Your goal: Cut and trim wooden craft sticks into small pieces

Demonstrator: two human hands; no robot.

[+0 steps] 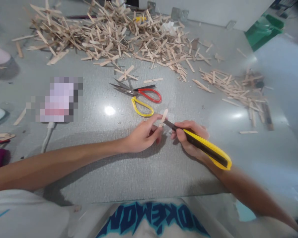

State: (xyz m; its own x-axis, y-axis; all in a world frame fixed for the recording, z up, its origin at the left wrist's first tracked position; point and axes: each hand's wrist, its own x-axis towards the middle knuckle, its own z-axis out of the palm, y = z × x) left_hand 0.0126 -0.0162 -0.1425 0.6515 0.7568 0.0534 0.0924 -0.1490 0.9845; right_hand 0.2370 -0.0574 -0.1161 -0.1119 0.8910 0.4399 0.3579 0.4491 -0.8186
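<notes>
Between the fingers of my left hand (145,135) is a short wooden craft stick (164,116), its rounded end pointing up and away from me. My right hand (190,137) is closed around a yellow and black utility knife (206,147). The knife's blade (169,124) is out, and its tip is at the stick, close to my left fingertips; whether it touches the wood I cannot tell. Just beyond my left hand lie scissors (131,92) with one red and one yellow handle, their blades slightly apart.
A large heap of wooden sticks (109,36) spreads across the far side of the table (89,175). A smaller pile of sticks (233,86) lies to the right. On the left, a blurred-out phone (57,99) has a white cable (48,137). A green bin (264,29) stands beyond the table.
</notes>
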